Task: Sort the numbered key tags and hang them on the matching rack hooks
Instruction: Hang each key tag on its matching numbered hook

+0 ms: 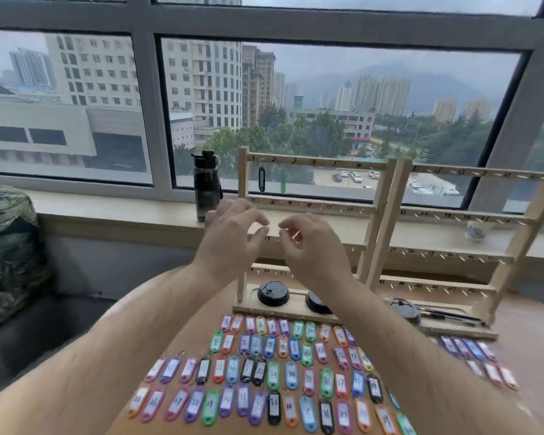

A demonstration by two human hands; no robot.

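Observation:
Several rows of coloured numbered key tags (264, 372) lie on the round wooden table near me. Behind them stand two wooden racks with numbered hooks, the left rack (311, 165) and the right rack (471, 174). On the left rack's top rail hang a black tag (261, 179) and a green tag (283, 181). My left hand (233, 237) and my right hand (310, 246) are raised side by side in front of the left rack's middle rails, fingers loosely curled and apart. I see nothing held in either hand.
A dark water bottle (206, 186) stands on the window sill left of the racks. Two black lids (273, 293) sit in the left rack's base tray, and pens (446, 315) lie in the right one. More tags (478, 356) lie at the right. A small cup (475, 232) is on the sill.

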